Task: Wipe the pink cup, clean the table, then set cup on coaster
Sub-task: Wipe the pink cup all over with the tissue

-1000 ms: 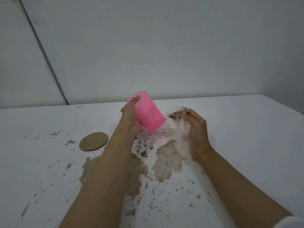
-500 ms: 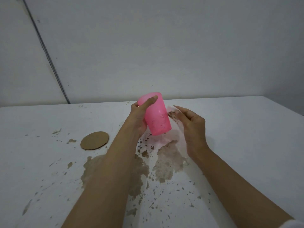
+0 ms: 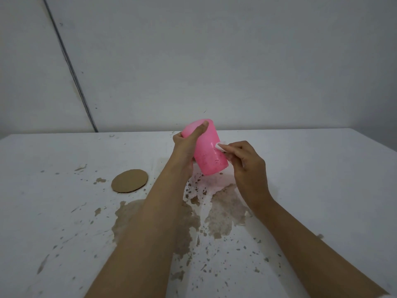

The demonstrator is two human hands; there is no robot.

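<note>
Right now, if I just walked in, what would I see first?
The bright pink cup, held tilted above the table by the left hand, while the right hand presses a white wipe on its side. Then the big brown spill below it, and the round coaster further left.

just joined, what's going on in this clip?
A person is wiping a pink plastic cup. The left hand grips the cup, tilted, above the white table. The right hand pinches a small white wipe against the cup's side, which shows dark specks. A brown spill and splatters cover the table, not yet cleaned. The round brown cardboard coaster lies bare to the left.
</note>
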